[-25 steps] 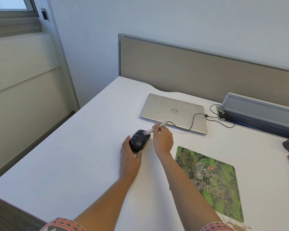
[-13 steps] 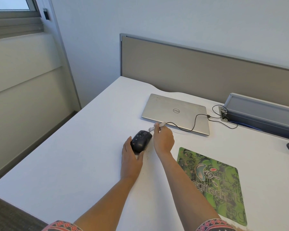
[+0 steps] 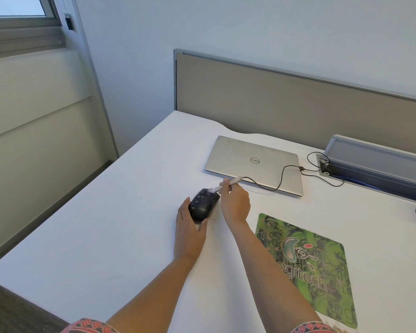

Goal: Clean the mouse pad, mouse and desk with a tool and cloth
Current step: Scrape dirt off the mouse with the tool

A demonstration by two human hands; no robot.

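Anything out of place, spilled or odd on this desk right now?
Yes. Brownish specks lie on the desk just right of the mouse, which sits off the mouse pad, gripped by the left hand while the right hand holds a brush to it. A black cable trails across the closed laptop.

I count two hands, a left hand and a right hand, near the middle of the frame. There is one black mouse, one small brush, one green mouse pad at lower right, one closed laptop, one black cable, one white desk, and one window at upper left.
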